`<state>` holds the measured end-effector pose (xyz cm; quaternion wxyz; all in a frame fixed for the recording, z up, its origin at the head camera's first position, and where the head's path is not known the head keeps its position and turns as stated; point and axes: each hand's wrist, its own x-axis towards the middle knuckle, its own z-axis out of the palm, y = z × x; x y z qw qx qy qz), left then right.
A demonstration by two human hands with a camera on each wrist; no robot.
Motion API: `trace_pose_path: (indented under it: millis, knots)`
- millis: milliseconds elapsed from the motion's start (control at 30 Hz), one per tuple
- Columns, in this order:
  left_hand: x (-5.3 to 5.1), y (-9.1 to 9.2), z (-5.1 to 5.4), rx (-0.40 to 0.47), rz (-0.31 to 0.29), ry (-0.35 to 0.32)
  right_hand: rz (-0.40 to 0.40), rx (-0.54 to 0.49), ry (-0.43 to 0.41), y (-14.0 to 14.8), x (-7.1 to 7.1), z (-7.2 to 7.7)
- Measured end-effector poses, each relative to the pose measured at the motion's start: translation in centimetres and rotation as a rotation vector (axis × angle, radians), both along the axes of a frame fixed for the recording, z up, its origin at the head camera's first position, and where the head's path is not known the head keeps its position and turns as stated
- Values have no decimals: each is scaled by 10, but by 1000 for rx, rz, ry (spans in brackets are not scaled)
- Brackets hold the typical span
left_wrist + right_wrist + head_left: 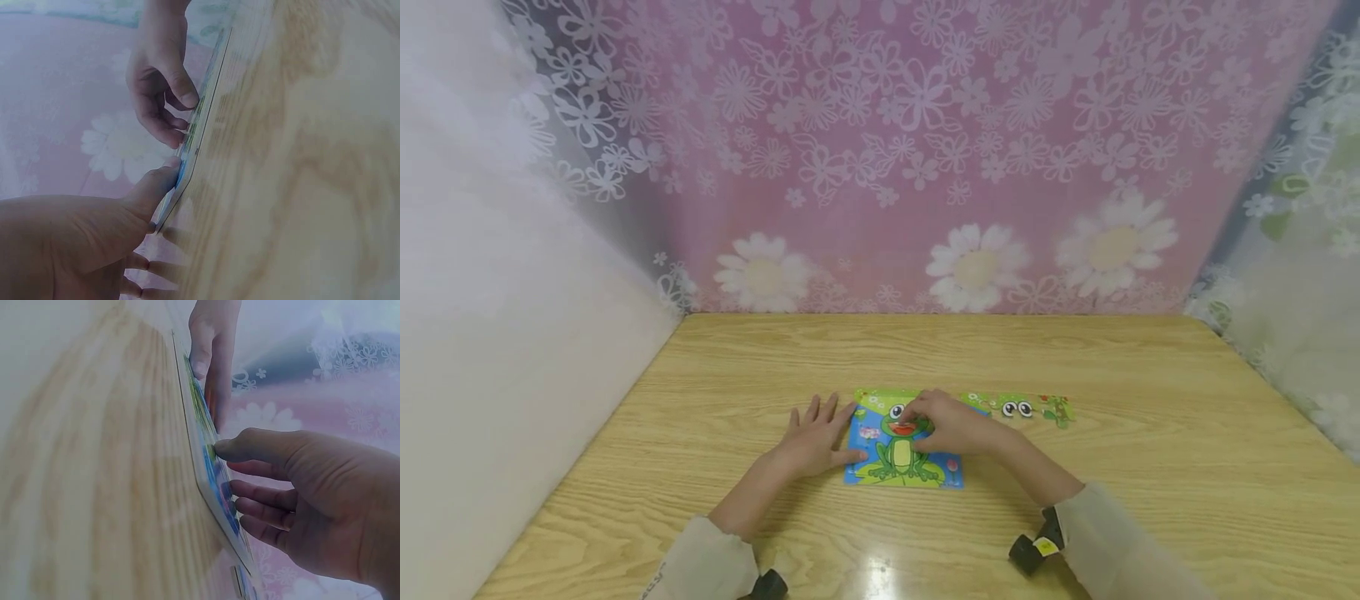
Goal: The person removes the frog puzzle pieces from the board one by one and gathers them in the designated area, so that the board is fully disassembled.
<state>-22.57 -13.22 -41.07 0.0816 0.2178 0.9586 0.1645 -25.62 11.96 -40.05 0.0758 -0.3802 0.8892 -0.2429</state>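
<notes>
Between the two hands, flat on the bench: frog picture board (901, 457), green frog on blue.

Left hand (812, 442) is wide, fingers spread, thumb on the board's left edge. Right hand (953, 425) arches over the board's upper right, covering part of the frog's head; fingers half bent. Can't tell if it's pinching a piece.

Head view gives the print but not the contact. Right wrist view fills that in: right thumb and several fingertips on the board's face, thin pale edge below. Left wrist view shows the board edge-on too, left thumb at its corner, right hand's fingers bent inward.

Just past the right hand: green strip (1022, 408) with cartoon eyes, plain in head view, only a corner in right wrist.

Farther out: wood-grain bench (1150, 467), then pink floral backdrop (880, 208) beyond both hands.
</notes>
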Motion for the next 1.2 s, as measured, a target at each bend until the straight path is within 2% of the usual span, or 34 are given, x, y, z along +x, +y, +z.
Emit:
trace_pose_path:
  millis: [167,467,933,1200]
  knots:
    - [-2,-1,-2,-4,4,6,-19,-8,-16,-1,0,0]
    - [-1,0,0,-8,11,10,-24,-1,-20,-2,1,3]
    - [1,2,2,-14,10,1,-5,-17,21,0,0,2]
    - [1,0,2,-6,-3,10,35,-107,-65,10,0,7]
